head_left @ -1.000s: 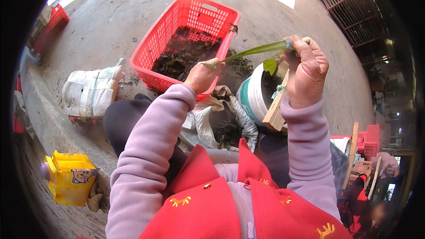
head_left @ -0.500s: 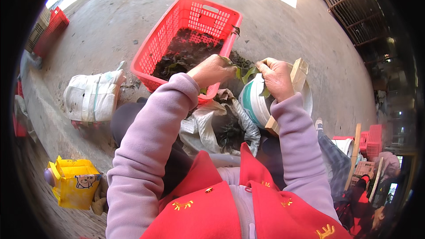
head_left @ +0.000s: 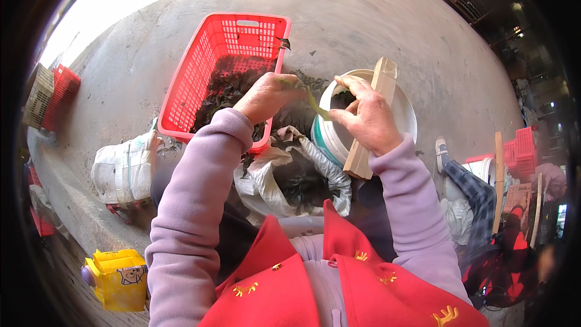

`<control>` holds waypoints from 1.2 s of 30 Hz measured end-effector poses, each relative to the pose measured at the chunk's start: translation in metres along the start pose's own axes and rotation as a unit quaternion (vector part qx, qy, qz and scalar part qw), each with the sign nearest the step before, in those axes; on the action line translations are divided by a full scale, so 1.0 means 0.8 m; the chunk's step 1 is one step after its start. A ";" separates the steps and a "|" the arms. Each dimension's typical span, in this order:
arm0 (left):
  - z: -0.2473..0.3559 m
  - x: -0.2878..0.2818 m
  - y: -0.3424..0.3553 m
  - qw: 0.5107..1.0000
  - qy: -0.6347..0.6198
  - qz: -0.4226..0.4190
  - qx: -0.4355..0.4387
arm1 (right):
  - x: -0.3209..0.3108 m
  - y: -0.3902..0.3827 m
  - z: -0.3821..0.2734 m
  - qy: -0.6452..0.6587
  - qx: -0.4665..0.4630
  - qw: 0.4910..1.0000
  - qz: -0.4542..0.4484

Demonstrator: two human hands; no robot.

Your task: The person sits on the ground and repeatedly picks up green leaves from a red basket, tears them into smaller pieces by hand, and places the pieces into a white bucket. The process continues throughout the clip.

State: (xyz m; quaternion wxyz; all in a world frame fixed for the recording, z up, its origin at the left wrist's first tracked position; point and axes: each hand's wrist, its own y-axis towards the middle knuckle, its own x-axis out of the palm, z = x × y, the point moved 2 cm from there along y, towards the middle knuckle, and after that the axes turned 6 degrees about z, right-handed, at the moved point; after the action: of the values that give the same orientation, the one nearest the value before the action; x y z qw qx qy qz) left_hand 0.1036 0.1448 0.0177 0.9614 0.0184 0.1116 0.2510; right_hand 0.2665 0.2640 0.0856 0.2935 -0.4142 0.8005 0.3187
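Note:
My left hand (head_left: 270, 98) is closed at the right rim of a red plastic crate (head_left: 172, 104), pinching a narrow green leaf piece (head_left: 316, 108). The far end of this piece reaches the thumb of my right hand (head_left: 370, 118); whether they touch I cannot tell. My right hand's thumb and forefinger are spread apart over a white bucket (head_left: 407, 118) with a green band. A wooden bar (head_left: 358, 162) lies across the bucket's mouth, beneath my right hand. Dark leaves (head_left: 227, 88) fill the crate's bottom. Something dark shows inside the bucket, partly covered by my fingers.
Before my lap is an open white woven sack (head_left: 260, 188) with dark leaves. A folded white sack bundle (head_left: 125, 169) and a yellow bag (head_left: 121, 281) are at left. Red crates (head_left: 62, 94) stand far left. At right, another person's plaid-clothed leg (head_left: 475, 191) stretches out.
My right fingers have spread apart from the leaf they were pinching, over the bucket. My left hand still holds green leaf. The whole view has shifted, with the crate now further left.

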 end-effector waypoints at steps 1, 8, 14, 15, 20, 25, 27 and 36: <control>0.014 0.006 0.004 0.999 0.014 -0.020 0.040 | 0.008 0.009 0.005 0.129 0.065 0.987 -0.065; 0.028 -0.002 0.005 0.999 0.051 -0.013 -0.010 | 0.022 0.029 0.023 0.304 0.199 0.917 -0.166; -0.046 0.014 0.018 0.999 0.005 -0.005 -0.042 | -0.028 0.038 -0.003 0.278 0.168 0.943 -0.077; -0.055 0.019 0.019 0.998 0.022 -0.034 -0.052 | -0.036 0.042 -0.010 0.275 0.166 0.945 -0.060; -0.048 0.020 0.022 0.837 0.538 -0.035 -0.087 | -0.065 0.057 -0.037 0.225 0.145 0.962 -0.059; 0.035 0.028 0.014 0.976 -0.216 -0.023 0.007 | -0.060 0.046 -0.054 0.231 0.110 0.960 -0.114; 0.063 0.046 0.008 0.943 -0.303 -0.109 0.084 | -0.055 0.039 -0.058 0.265 0.110 0.951 -0.118; 0.045 0.057 -0.055 0.932 -0.309 -0.071 -0.175 | -0.070 -0.025 -0.001 0.347 0.190 0.916 0.062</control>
State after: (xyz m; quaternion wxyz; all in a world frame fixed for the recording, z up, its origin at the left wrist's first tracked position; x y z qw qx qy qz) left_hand 0.1714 0.1291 0.0398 0.9517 -0.0817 -0.2355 0.1793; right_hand 0.3103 0.2811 0.1222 0.0499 -0.3847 0.9216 0.0149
